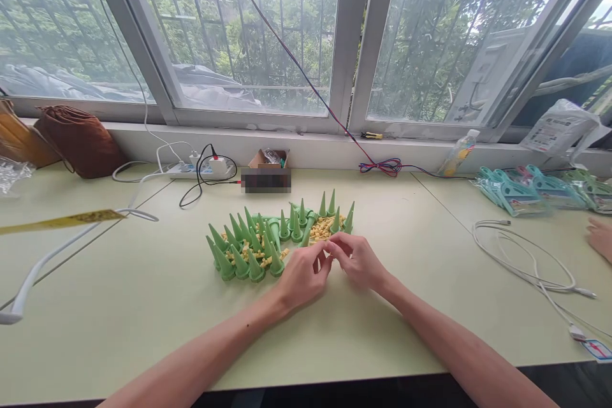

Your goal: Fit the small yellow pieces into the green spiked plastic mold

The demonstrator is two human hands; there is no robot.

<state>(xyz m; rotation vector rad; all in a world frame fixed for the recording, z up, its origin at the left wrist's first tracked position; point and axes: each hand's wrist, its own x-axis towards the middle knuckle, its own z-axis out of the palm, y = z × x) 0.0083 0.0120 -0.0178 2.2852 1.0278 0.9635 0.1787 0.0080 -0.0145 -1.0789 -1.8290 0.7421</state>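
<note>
Several green plastic cones (248,248) stand upright in a cluster on the pale green table (143,293), with small yellow pieces (324,227) scattered among them. My left hand (303,274) and my right hand (358,261) meet just in front of the cluster. Their fingertips are pinched together on something too small to make out. Both hands rest close to the tabletop.
A power strip (203,169) with cables and a small cardboard box (268,158) sit by the window sill. A brown bag (79,140) lies far left. White cables (526,255) and teal clips (521,191) lie right. Another person's hand (601,236) shows at the right edge.
</note>
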